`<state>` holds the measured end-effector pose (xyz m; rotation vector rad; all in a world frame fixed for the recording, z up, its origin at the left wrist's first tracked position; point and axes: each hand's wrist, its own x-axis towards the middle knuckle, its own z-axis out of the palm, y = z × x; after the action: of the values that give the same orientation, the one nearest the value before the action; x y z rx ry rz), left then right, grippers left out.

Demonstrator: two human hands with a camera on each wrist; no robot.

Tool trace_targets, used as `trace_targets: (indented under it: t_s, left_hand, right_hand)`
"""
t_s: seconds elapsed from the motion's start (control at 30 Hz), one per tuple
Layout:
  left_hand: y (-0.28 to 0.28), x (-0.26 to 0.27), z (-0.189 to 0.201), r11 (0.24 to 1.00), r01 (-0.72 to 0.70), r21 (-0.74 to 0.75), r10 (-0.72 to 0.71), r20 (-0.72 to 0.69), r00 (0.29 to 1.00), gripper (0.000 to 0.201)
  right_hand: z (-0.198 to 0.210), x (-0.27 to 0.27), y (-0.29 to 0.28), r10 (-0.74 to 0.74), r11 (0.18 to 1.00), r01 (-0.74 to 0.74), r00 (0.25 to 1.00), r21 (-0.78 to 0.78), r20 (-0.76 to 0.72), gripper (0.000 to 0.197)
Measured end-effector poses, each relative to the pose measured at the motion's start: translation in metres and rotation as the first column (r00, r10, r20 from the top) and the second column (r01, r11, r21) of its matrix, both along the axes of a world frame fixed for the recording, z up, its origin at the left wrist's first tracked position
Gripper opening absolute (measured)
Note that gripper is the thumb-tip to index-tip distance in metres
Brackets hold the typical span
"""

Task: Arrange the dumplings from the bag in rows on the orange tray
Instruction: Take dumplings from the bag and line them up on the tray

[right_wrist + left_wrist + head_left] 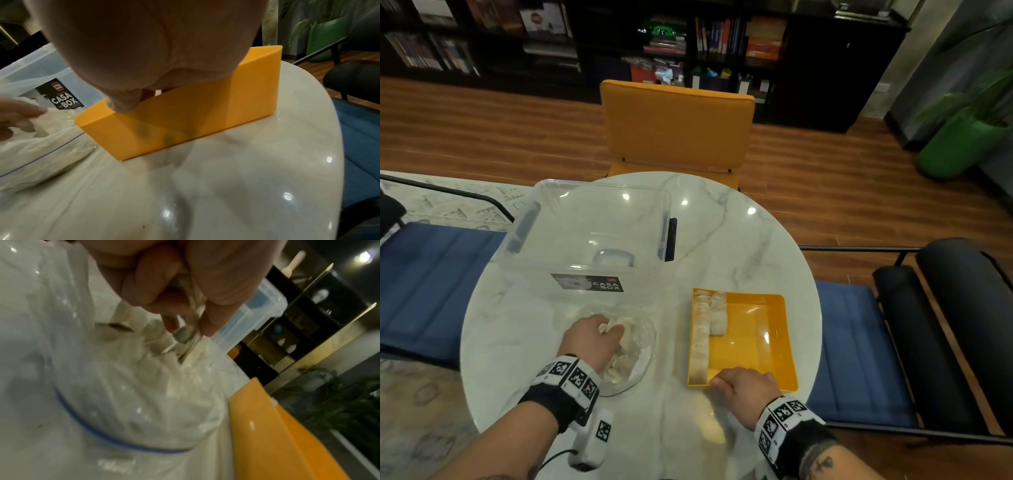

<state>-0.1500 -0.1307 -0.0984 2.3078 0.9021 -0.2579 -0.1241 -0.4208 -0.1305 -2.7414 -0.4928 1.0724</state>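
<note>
A clear zip bag [631, 359] of pale dumplings lies on the marble table, left of the orange tray [760, 342]. My left hand [613, 330] is inside the bag's mouth. Its thumb and fingers pinch a dumpling [192, 316] above the heap in the bag [144, 394]. In the tray, one long row of dumplings [700, 337] runs along the left wall, and a short second row [718, 313] begins beside it at the far end. My right hand [722, 380] grips the tray's near wall [185, 116], thumb outside and fingers hidden inside.
A clear plastic box [592, 233] labelled CASA BOX stands behind the bag. An orange chair [674, 123] sits at the far side of the round table [743, 233]. Blue-cushioned seats flank the table left and right. The tray is near the table's right edge.
</note>
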Motion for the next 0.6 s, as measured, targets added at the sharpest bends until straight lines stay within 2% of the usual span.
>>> trace_targets:
  t_s: [0.13, 0.3, 0.4, 0.47, 0.6]
  left_hand:
    - [0.016, -0.003, 0.013, 0.993, -0.032, -0.115, 0.042, 0.089, 0.995, 0.016]
    - [0.03, -0.002, 0.002, 0.987, -0.09, -0.129, 0.09, -0.002, 0.996, 0.035]
    - [0.03, -0.003, 0.002, 0.99, -0.107, -0.093, 0.11, 0.025, 0.994, 0.022]
    - [0.028, -0.004, 0.002, 0.991, -0.118, -0.071, 0.122, 0.052, 0.991, 0.023]
    - [0.024, -0.003, 0.003, 0.977, -0.137, -0.166, 0.162, 0.148, 0.976, 0.011]
  right_hand:
    - [0.002, 0.002, -0.001, 0.005, 1.0, -0.005, 1.0, 0.005, 0.012, 0.042]
    - [0.0, 0.0, 0.001, 0.009, 1.0, -0.009, 1.0, -0.004, 0.008, 0.042]
    - [0.002, 0.0, 0.001, 0.012, 1.0, -0.012, 1.0, -0.001, 0.007, 0.043]
    - [0.003, 0.0, 0.001, 0.015, 1.0, -0.015, 1.0, -0.003, 0.009, 0.043]
    - [0.002, 0.0, 0.0, 0.01, 1.0, -0.01, 1.0, -0.004, 0.011, 0.044]
